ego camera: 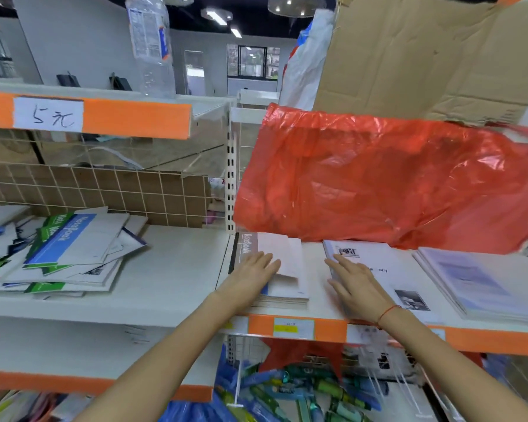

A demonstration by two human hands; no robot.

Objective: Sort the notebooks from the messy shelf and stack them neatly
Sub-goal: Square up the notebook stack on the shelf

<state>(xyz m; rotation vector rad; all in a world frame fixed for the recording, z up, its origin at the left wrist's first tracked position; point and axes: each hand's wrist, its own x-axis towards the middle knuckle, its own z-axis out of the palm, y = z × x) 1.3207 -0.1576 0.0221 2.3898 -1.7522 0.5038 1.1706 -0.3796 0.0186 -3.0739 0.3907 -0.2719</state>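
On the right-hand white metal shelf, under a hanging sheet of crinkled red plastic film, three sorted stacks lie side by side. The left hand rests flat on the short stack of pale pink-covered notebooks with a grey spine strip, its fingers straight and close together, holding nothing. At three o'clock from it, the right hand lies palm down on the left edge of the stack of white-covered booklets printed with black photos, fingers likewise extended and only slightly spread, pressing rather than gripping. Further toward three o'clock sits the stack of pale lilac glossy-covered notebooks, apart from both hands.

At nine o'clock, on the neighbouring shelf, the jumbled heap of green, blue and white notebooks lies fanned at all angles, well apart from the hands.

These are thin, soft-cover books: each one is probably light and floppy, likely to bend if lifted by a corner. The glossy covers look slippery, so a stack would tend to shear sideways when nudged. A sound hold is by the spine edge or with a thumb on top and fingers under the long side; squaring a stack is best done with flat palms against opposite edges. The loose heap should be taken a few at a time, since upper books may slide off.
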